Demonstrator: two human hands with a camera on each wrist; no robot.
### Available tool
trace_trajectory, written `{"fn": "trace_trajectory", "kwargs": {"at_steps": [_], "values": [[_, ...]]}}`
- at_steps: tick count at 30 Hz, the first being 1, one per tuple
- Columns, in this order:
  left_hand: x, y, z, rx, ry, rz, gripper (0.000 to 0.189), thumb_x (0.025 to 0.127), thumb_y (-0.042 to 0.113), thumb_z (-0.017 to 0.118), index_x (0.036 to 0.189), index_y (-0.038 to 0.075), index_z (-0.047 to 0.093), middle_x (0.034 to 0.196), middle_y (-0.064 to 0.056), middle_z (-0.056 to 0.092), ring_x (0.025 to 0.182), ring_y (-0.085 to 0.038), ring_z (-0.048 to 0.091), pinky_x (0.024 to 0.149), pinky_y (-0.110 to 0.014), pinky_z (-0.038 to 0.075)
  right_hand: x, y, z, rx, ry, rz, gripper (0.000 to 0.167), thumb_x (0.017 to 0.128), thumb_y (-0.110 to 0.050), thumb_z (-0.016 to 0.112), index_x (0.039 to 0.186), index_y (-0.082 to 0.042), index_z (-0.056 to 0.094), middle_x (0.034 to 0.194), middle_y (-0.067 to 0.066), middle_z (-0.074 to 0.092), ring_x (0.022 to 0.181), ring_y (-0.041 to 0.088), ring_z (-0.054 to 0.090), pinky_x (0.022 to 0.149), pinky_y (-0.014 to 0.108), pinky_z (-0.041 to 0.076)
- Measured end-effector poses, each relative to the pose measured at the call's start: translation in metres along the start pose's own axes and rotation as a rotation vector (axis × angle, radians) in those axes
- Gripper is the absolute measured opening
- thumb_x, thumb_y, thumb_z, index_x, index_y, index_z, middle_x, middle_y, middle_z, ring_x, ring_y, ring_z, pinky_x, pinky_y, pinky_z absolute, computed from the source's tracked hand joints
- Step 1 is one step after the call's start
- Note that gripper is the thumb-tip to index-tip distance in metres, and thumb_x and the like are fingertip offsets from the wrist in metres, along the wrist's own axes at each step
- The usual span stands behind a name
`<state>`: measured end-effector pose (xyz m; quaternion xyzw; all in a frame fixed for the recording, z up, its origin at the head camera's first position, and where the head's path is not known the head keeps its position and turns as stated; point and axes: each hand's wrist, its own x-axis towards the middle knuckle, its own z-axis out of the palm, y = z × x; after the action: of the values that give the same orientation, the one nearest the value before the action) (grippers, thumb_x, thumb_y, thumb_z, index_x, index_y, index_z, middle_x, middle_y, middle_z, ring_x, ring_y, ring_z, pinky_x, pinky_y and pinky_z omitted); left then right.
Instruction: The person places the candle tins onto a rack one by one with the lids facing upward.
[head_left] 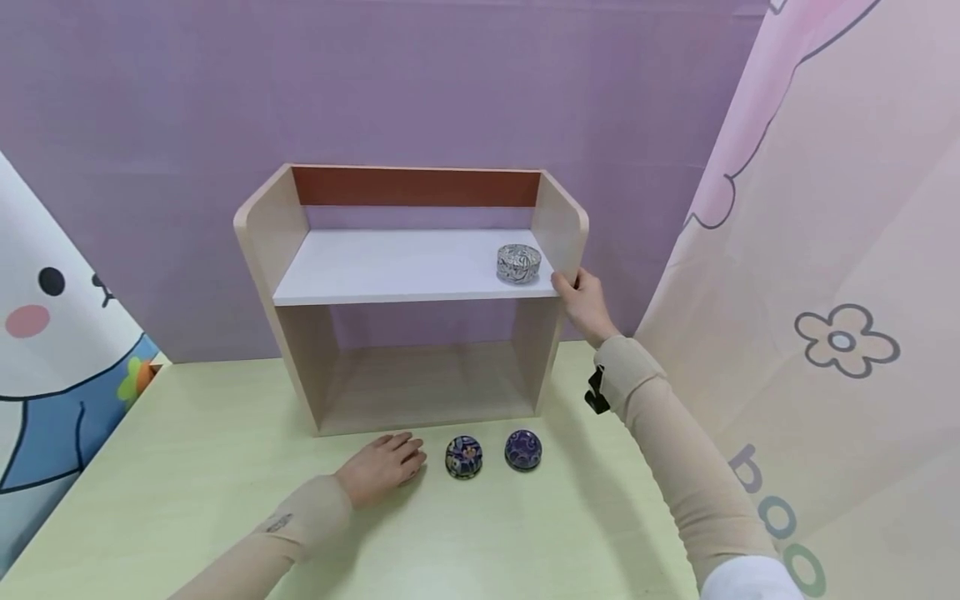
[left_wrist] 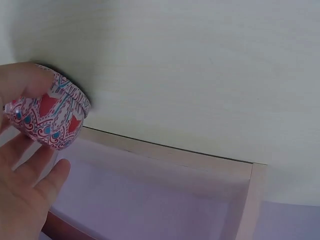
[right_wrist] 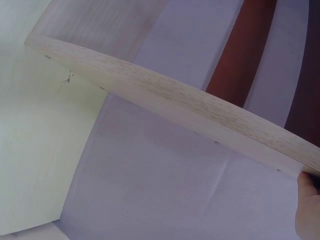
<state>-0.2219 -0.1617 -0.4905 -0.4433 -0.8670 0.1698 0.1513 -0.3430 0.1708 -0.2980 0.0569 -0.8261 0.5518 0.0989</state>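
Left hand [head_left: 381, 471] pinches red-and-white round tin [left_wrist: 55, 117], head-view 7 o'clock | right hand [head_left: 583, 307] grips pale wooden shelf [head_left: 427, 385], 3 o'clock | tin likely light, stiff; hold sides

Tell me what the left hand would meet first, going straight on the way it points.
The left hand, holding the red tin, would probably meet the nearer dark tin first; exact depth is unclear.

wood-grain shelf unit [head_left: 427, 383], smooth shelf board [head_left: 390, 258], shiny metal-looking tins [head_left: 522, 450], matt cloth sleeves [head_left: 693, 471]
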Motion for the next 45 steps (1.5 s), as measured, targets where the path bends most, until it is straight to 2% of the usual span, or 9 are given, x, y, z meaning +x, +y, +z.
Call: {"fn": "trace_trajectory", "kwargs": {"at_steps": [2,8,13,18,22,26,34,40,45], "values": [[0.001,0.000,0.000,0.014,0.007,0.002,0.038,0.081,0.011,0.065,0.118,0.015,0.059,0.120,-0.007,0.058,0.110,-0.025,0.056,0.086,-0.034,0.052,0.000,-0.001,0.000,0.002,-0.001,0.001,0.045,0.094,-0.032,0.048,0.126,-0.001,0.047,0.121,0.016,0.055,0.105,0.023,0.052,0.092,0.038,0.045],[0.004,0.002,0.002,0.053,-0.032,0.015,0.045,0.077,0.007,0.068,0.118,0.018,0.056,0.123,-0.006,0.054,0.111,-0.025,0.055,0.086,-0.034,0.052,0.000,-0.002,-0.001,-0.009,0.001,0.001,0.046,0.094,-0.033,0.047,0.127,-0.001,0.047,0.120,0.017,0.055,0.103,0.022,0.051,0.088,0.037,0.044],[0.003,0.004,0.013,0.107,0.032,0.037,0.053,0.072,0.007,0.072,0.119,0.021,0.053,0.126,-0.003,0.050,0.113,-0.022,0.052,0.089,-0.033,0.050,-0.001,-0.003,-0.001,-0.004,-0.003,0.012,0.046,0.094,-0.032,0.047,0.128,-0.002,0.046,0.122,0.017,0.055,0.106,0.023,0.051,0.091,0.037,0.044],[0.003,0.004,0.016,0.123,0.099,0.041,0.047,0.069,0.007,0.073,0.111,0.021,0.056,0.117,-0.002,0.053,0.108,-0.020,0.053,0.085,-0.031,0.051,-0.002,-0.003,0.000,0.001,-0.006,0.018,0.047,0.095,-0.032,0.046,0.130,-0.001,0.045,0.126,0.018,0.053,0.110,0.025,0.050,0.096,0.040,0.043],[0.006,0.005,0.014,0.124,0.075,0.034,0.039,0.069,0.007,0.074,0.103,0.021,0.058,0.108,-0.001,0.054,0.102,-0.020,0.054,0.082,-0.031,0.052,-0.002,-0.002,0.000,0.007,-0.003,0.019,0.047,0.094,-0.032,0.047,0.129,-0.001,0.045,0.126,0.017,0.053,0.111,0.025,0.051,0.096,0.040,0.043],[0.007,0.006,0.012,0.141,0.046,0.032,0.034,0.073,0.008,0.072,0.101,0.022,0.058,0.105,0.001,0.053,0.100,-0.018,0.053,0.081,-0.029,0.052,-0.002,-0.002,0.000,0.017,-0.007,0.014,0.047,0.094,-0.032,0.047,0.130,-0.001,0.045,0.127,0.017,0.053,0.112,0.025,0.050,0.097,0.041,0.042],[0.010,0.003,0.012,0.157,0.054,0.029,0.034,0.072,0.008,0.073,0.101,0.021,0.059,0.105,0.000,0.054,0.099,-0.018,0.053,0.081,-0.028,0.052,-0.001,-0.001,0.000,0.006,0.001,0.000,0.047,0.094,-0.032,0.048,0.129,0.000,0.046,0.125,0.018,0.054,0.110,0.025,0.051,0.095,0.040,0.043],[0.011,0.000,0.003,0.169,0.091,0.017,0.036,0.072,0.011,0.072,0.105,0.021,0.060,0.111,-0.001,0.056,0.104,-0.021,0.055,0.084,-0.031,0.052,0.000,0.000,0.000,0.004,0.004,-0.002,0.047,0.094,-0.031,0.048,0.129,0.000,0.045,0.124,0.017,0.054,0.110,0.024,0.051,0.096,0.040,0.043],[0.012,-0.001,-0.005,0.169,0.118,-0.001,0.047,0.070,0.010,0.075,0.113,0.020,0.058,0.118,-0.003,0.054,0.111,-0.023,0.053,0.087,-0.033,0.051,0.001,0.000,0.000,-0.007,-0.003,-0.005,0.048,0.094,-0.032,0.048,0.129,0.001,0.045,0.125,0.018,0.053,0.110,0.025,0.051,0.096,0.040,0.043]]}}
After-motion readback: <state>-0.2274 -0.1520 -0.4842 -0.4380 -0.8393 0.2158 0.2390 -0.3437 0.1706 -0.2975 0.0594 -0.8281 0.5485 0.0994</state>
